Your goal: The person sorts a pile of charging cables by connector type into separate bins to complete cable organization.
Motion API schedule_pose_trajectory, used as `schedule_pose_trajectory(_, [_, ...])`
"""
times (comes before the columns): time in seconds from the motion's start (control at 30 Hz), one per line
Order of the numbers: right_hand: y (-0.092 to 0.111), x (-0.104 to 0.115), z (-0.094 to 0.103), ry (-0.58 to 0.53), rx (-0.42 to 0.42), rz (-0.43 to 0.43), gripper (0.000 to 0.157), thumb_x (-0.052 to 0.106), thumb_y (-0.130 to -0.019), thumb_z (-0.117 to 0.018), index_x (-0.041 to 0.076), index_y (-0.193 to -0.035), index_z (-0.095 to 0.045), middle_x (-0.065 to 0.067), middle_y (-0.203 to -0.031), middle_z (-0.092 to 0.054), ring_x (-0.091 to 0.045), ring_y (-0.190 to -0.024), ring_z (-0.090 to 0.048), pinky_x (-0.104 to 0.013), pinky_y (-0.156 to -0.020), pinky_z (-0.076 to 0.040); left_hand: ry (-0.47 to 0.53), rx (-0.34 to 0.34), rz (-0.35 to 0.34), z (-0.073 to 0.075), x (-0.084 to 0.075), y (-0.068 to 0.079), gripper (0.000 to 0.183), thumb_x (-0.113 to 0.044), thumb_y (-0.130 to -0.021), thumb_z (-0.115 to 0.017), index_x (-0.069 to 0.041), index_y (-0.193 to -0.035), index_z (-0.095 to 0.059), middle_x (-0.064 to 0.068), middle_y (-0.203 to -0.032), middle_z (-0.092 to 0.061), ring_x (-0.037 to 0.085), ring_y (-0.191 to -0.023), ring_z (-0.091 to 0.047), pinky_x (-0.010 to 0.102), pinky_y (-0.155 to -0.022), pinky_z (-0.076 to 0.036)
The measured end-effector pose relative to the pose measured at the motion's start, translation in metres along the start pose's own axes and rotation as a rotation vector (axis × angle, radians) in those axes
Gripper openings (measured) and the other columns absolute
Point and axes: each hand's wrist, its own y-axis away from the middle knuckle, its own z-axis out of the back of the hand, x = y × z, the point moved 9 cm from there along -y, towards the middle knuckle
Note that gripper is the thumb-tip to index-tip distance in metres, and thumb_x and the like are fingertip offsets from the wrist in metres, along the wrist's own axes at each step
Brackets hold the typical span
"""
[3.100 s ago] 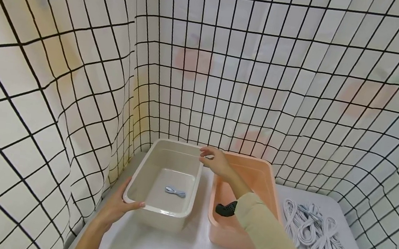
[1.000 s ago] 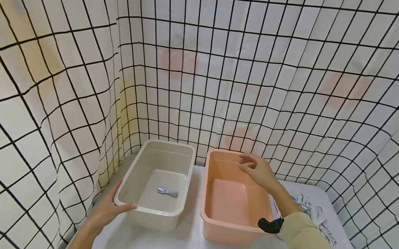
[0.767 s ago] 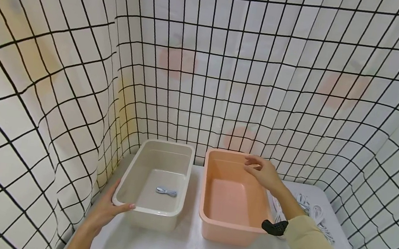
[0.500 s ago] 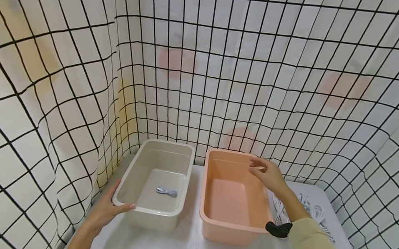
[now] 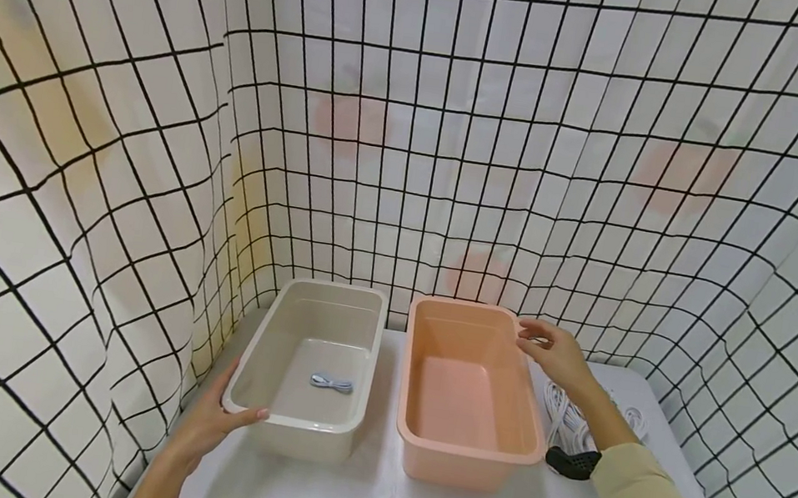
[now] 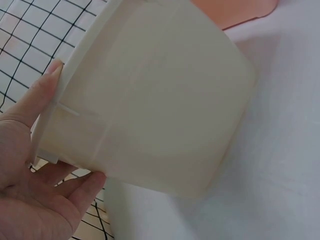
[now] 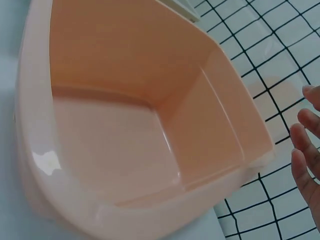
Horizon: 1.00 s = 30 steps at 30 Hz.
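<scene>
A beige plastic basin (image 5: 301,442) stands on the table at left, with one small bundled pale cable (image 5: 332,383) lying on its floor. My left hand (image 5: 205,425) grips the basin's near left corner; in the left wrist view the thumb lies over the rim and the fingers are curled beneath it. Beside it stands an orange basin (image 5: 453,468) with nothing inside. My right hand (image 5: 554,358) hovers by that basin's far right rim, fingers loosely bent and holding nothing. The right wrist view shows those fingertips (image 7: 300,165) apart from the rim.
Several coiled white cables (image 5: 568,419) lie on the table right of the orange basin, partly hidden by my right forearm. Black grid netting (image 5: 480,209) over white sheeting encloses the back and both sides. A black device (image 5: 571,463) sits at my right wrist.
My right hand has moved right, from over the beige basin's rim across the orange basin to its far right edge. My left hand has stayed on the beige basin; the view has shifted slightly.
</scene>
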Motion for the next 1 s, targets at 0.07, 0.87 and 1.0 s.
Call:
schedule_pose_trajectory(0.07, [0.001, -0.003, 0.004, 0.005, -0.010, -0.006, 0.049, 0.025, -0.103, -0.068, 0.002, -0.145, -0.057, -0.020, -0.128, -0.065, -0.041, -0.114, -0.062, -0.048, -0.087, -0.056, -0.002, 0.002, -0.002, 0.000, -0.001, 0.000, 0.117, -0.023, -0.087, -0.086, -0.012, -0.167, -0.003, 0.030, -0.163, -0.022, 0.048, -0.142, -0.034, 0.064, -0.114, -0.028])
schedule_pose_trajectory(0.87, [0.028, -0.061, 0.037, 0.042, -0.068, -0.154, 0.062, 0.038, -0.105, -0.063, -0.001, -0.150, -0.048, -0.025, -0.138, -0.058, -0.042, -0.118, -0.058, -0.052, -0.094, -0.054, -0.005, -0.010, 0.007, 0.001, 0.004, -0.003, 0.113, -0.020, -0.087, -0.086, -0.012, -0.167, -0.007, 0.030, -0.162, -0.027, 0.047, -0.141, -0.036, 0.062, -0.113, -0.029])
schedule_pose_trajectory(1.0, [0.033, -0.072, 0.043, 0.061, -0.091, -0.162, 0.058, 0.034, -0.106, -0.062, -0.001, -0.149, -0.048, -0.027, -0.138, -0.058, -0.045, -0.121, -0.056, -0.055, -0.094, -0.054, -0.007, -0.014, 0.008, 0.001, 0.004, -0.003, 0.113, -0.022, -0.086, -0.087, -0.011, -0.167, -0.009, 0.029, -0.160, -0.029, 0.046, -0.140, -0.038, 0.061, -0.112, -0.031])
